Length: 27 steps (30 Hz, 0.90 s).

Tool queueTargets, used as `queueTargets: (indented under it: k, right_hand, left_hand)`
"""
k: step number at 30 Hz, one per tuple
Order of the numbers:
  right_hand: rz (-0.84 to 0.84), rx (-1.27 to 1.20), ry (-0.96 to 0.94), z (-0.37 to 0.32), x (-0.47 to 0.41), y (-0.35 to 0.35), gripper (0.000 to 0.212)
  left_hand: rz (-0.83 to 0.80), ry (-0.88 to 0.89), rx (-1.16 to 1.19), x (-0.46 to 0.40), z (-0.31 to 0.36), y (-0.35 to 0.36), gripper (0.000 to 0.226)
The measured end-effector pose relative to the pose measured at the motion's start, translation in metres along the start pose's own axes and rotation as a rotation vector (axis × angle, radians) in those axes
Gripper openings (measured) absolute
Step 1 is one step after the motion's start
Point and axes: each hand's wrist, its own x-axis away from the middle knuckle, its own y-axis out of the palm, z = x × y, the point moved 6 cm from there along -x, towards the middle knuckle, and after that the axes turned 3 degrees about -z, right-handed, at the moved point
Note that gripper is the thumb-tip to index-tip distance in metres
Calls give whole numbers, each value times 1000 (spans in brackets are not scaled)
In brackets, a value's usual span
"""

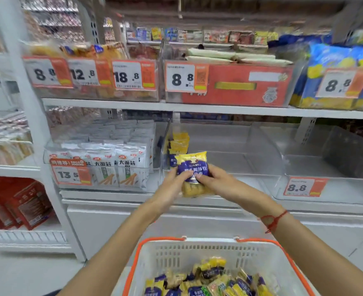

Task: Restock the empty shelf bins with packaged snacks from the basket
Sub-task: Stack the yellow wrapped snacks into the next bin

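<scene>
At centre frame the clear bin (219,146) is nearly bare, with a few packets standing at its left wall; best to stand the new ones upright against that row. The basket (176,259) at the bottom holds plenty more. The left hand (174,182) and right hand (214,178) pinch snack packets (192,165) from both sides, fingers curled narrow, just before the bin's front.

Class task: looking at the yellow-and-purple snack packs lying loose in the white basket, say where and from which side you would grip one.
Take a snack pack on top of the pile in the basket by its crimped end seam, reaching down from above. The basket walls block the sides, and the flat seam probably pinches more securely than the bulging middle.
</scene>
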Motion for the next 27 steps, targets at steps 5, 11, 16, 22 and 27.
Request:
queueTargets:
  k: [5, 11, 16, 22, 27]
  right_hand:
    - [65, 27, -41, -20, -43, -28, 46]
    - [81, 183, 6, -4, -99, -39, 52]
    - [32, 321, 134, 35, -147, -37, 41]
    - [-88, 462, 218, 63, -166, -17, 31]
    - [-20, 555, 412, 64, -176, -16, 45]
  left_hand:
    - [-71, -5, -221, -39, 49, -38, 19]
    - [-63, 39, -406, -96, 57, -57, 84]
    - [156, 155, -1481, -124, 63, -58, 75]
    - [92, 213, -1945, -141, 48, -52, 99]
    - [59, 226, -2127, -149, 45, -39, 81]
